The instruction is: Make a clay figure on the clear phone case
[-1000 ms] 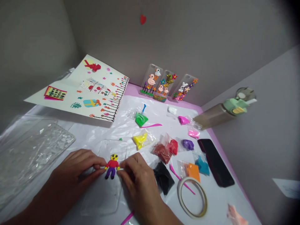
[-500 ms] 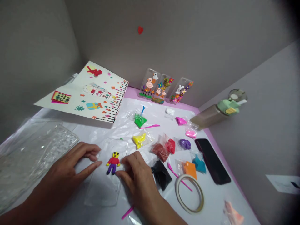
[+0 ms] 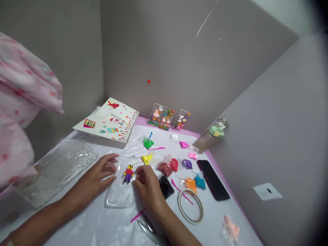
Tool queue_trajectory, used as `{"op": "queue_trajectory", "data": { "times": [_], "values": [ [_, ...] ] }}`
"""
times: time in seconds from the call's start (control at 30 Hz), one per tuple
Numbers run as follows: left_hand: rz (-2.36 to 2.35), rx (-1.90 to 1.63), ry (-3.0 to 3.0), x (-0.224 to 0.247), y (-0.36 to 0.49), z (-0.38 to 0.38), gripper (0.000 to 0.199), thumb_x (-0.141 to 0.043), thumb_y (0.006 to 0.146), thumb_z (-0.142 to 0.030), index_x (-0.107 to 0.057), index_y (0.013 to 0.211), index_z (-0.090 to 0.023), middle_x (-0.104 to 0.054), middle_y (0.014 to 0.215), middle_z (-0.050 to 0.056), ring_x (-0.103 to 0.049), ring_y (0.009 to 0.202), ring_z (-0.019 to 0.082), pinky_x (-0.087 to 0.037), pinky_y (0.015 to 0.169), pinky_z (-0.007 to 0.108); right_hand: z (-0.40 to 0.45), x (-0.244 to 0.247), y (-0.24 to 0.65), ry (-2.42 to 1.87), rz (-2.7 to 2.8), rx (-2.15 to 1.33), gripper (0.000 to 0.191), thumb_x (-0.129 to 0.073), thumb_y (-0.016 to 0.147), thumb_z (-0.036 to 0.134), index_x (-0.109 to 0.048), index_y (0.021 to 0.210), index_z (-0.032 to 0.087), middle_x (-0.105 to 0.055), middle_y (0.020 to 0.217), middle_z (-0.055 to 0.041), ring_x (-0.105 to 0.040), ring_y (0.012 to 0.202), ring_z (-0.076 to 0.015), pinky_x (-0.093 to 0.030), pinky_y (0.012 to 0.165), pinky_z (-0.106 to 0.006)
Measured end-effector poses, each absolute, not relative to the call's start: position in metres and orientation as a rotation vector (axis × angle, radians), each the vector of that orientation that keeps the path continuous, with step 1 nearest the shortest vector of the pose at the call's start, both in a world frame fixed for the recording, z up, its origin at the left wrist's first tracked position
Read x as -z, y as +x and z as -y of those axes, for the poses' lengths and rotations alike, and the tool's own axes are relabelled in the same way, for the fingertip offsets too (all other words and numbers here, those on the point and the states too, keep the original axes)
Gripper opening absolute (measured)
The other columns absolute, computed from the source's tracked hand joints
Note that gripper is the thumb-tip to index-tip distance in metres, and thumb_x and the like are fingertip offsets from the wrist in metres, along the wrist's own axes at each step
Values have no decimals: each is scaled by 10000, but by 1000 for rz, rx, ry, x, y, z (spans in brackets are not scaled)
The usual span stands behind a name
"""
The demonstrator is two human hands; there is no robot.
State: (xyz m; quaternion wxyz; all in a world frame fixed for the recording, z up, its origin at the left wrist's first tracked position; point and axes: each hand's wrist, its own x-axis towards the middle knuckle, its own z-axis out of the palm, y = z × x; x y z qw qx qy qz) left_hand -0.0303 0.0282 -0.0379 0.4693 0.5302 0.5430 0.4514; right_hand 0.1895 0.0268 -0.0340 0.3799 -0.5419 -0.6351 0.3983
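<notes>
A clear phone case (image 3: 119, 200) lies flat on the white-covered table. On it is a small clay figure (image 3: 128, 173) with a yellow head, red top and purple trousers. My left hand (image 3: 101, 174) is at the case's left edge, thumb and fingers apart, holding nothing. At the right edge, close beside the figure, my right hand (image 3: 150, 186) has bent fingers, with a gap between thumb and fingertips. Whether it touches the case I cannot tell. Near my right wrist lie a pink modelling tool (image 3: 137, 216) and metal scissors (image 3: 148, 230), partly hidden by the forearm.
Bagged clay, including yellow (image 3: 147, 159), black (image 3: 166, 187) and orange (image 3: 191, 185), lies rightward with a tape roll (image 3: 179, 208) and phone (image 3: 214, 180). Decorated cases (image 3: 155, 116), a bottle (image 3: 205, 140) and a decorated card (image 3: 102, 119) stand behind. Pink spotted cloth (image 3: 25, 85) hangs at left.
The view has tilted upward and drawn back, showing more wall. Pink spotted cloth has come in at the left, and more of the scissors shows. Both hands stay beside the case.
</notes>
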Motion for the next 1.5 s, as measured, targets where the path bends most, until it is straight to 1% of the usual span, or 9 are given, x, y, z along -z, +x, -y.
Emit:
{"op": "queue_trajectory", "data": {
  "times": [0.17, 0.3, 0.43, 0.67, 0.87, 1.0, 1.1, 1.33, 1.5],
  "values": [
    [-1233, -1207, 1185, 21, -25, -27, 547, -865, 791, -503, -656, 1230, -252, -719, 1227, 93, -750, 1128, 287, -630, 961, 430, -33, 34, 187, -1296, 1512, -1072, 315, -668, 670, 77, -634, 953, 212, -639, 833, 29, -618, 747, -161, -511, 752, -301],
    [-1134, -1257, 1216, -6, -29, -17, 406, -757, 948, -471, -682, 1258, -219, -728, 1291, 105, -739, 1152, 291, -629, 955, 465, -31, 15, 184, -1186, 1422, -1179, 350, -769, 715, 262, -635, 1035, 222, -701, 845, 3, -579, 606, -132, -466, 587, -255],
    [-1026, -1277, 1275, -31, -29, -3, 383, -648, 1040, -461, -672, 1320, -201, -717, 1345, 120, -729, 1142, 271, -619, 970, 502, -16, -23, 185, -1086, 1396, -1245, 263, -759, 758, 359, -712, 956, 191, -704, 721, -4, -501, 541, -112, -361, 498, -214],
    [-908, -1209, 1367, -52, -20, 13, 521, -507, 968, -690, -816, 1088, -288, -851, 1002, 106, -786, 1117, 366, -668, 881, 530, 7, -54, 182, -1034, 1387, -907, 195, -757, 845, 349, -752, 954, 187, -700, 747, -2, -605, 651, -150, -495, 609, -260],
    [-871, -1221, 1301, -50, -20, 10, 500, -547, 944, -664, -811, 1094, -267, -852, 1062, 111, -782, 1117, 362, -652, 940, 528, 17, -36, 172, -1020, 1608, -175, 201, -607, 1019, 225, -705, 1195, 225, -717, 1127, -112, -705, 1021, -228, -594, 854, -349],
    [-816, -1200, 1242, -46, -18, 12, 434, -596, 933, -627, -804, 1046, -262, -842, 1142, 105, -766, 1163, 365, -649, 957, 518, 21, -30, 177, -1009, 1651, -7, 205, -606, 1022, 154, -694, 1190, 232, -720, 1185, -121, -704, 1136, -251, -584, 971, -403],
    [-758, -1178, 1201, -44, -15, 17, 338, -640, 931, -565, -799, 1027, -283, -826, 1223, 68, -748, 1209, 351, -638, 987, 496, 20, -27, 182, -1014, 1640, 11, 180, -608, 1024, 146, -698, 1158, 227, -719, 1190, -122, -709, 1154, -254, -584, 988, -409],
    [-671, -1119, 1128, -39, -11, 21, 288, -685, 937, -532, -789, 1045, -285, -836, 1178, 50, -776, 1144, 344, -598, 1052, 525, 20, -25, 185, -991, 1665, 27, 180, -621, 1013, 110, -720, 1109, 225, -707, 1195, -123, -705, 1154, -242, -580, 999, -395],
    [-620, -1079, 1077, -29, -10, 15, 347, -736, 913, -540, -778, 1065, -230, -817, 1228, 112, -743, 1212, 376, -579, 1077, 549, 18, -27, 183, -936, 1611, 34, 166, -620, 1014, 115, -739, 1057, 223, -720, 1128, -108, -728, 1057, -220, -617, 865, -318]
  ]
}}
